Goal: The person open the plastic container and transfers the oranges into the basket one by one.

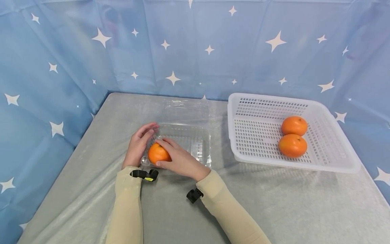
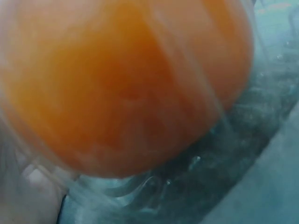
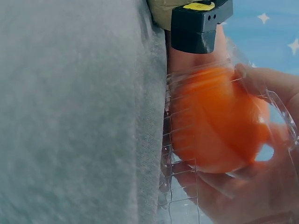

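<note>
In the head view, my right hand (image 1: 179,159) grips an orange (image 1: 158,153), thumb on the near side and fingers over the top. The orange sits at the left front corner of a clear plastic clamshell box (image 1: 210,144), whose lid is folded back. My left hand (image 1: 137,144) rests along the box's left side, its fingers loosely bent by the rim. Up close in the left wrist view, the orange (image 2: 135,88) shows through the clear wall. The right wrist view shows the orange (image 3: 219,121) behind the clear plastic, with the right hand's fingers (image 3: 275,84) around it.
A white perforated basket (image 1: 344,159) stands at the right of the grey-covered table (image 1: 274,203). Inside it lie two more oranges, one orange (image 1: 294,125) behind the other orange (image 1: 293,146). A blue star-patterned curtain (image 1: 189,61) borders the table behind and at the sides.
</note>
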Available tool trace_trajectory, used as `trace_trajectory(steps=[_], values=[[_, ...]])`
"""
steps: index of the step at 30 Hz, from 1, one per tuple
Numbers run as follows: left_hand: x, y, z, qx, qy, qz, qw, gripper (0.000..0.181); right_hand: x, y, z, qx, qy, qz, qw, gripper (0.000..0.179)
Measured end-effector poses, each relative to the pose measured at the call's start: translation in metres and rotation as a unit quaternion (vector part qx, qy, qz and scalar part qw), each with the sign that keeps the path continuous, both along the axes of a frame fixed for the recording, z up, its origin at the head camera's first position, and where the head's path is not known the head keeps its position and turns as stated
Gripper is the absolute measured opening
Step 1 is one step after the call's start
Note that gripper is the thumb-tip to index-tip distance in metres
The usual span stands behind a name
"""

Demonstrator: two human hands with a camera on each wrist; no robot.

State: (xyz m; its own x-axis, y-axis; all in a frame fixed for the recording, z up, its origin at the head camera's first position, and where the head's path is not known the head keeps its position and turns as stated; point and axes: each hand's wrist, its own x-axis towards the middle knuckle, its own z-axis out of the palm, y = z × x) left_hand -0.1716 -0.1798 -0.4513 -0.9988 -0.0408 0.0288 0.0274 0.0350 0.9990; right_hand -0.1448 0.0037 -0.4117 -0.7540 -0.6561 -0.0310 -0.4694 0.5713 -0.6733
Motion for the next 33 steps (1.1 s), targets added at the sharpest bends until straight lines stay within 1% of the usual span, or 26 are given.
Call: trace_trajectory(steps=[5, 10, 12, 19, 25, 33], values=[[0.0, 0.0, 0.001, -0.006, 0.003, 0.0, 1.0, 0.036, -0.001, 0.0, 0.0, -0.005, -0.003, 0.006, 1.0, 0.07], [0.006, 0.005, 0.016, 0.002, -0.002, -0.008, 1.0, 0.036, -0.001, 0.001, -0.001, -0.013, 0.008, 0.014, 0.9998, 0.069], [0.009, 0.007, 0.021, 0.006, -0.005, -0.012, 0.9999, 0.036, 0.0, 0.001, -0.002, -0.016, 0.012, 0.011, 0.9997, 0.068], [0.009, 0.008, 0.02, 0.012, -0.01, -0.014, 0.9998, 0.037, 0.001, 0.001, -0.004, -0.015, 0.032, -0.016, 0.9992, 0.067], [0.009, 0.007, 0.02, 0.009, -0.009, -0.012, 0.9998, 0.037, 0.001, 0.0, -0.002, -0.012, 0.021, -0.039, 0.9989, 0.072], [0.009, 0.006, 0.02, 0.006, -0.003, -0.013, 0.9999, 0.037, 0.002, 0.0, -0.001, -0.022, 0.022, -0.064, 0.9974, 0.076]])
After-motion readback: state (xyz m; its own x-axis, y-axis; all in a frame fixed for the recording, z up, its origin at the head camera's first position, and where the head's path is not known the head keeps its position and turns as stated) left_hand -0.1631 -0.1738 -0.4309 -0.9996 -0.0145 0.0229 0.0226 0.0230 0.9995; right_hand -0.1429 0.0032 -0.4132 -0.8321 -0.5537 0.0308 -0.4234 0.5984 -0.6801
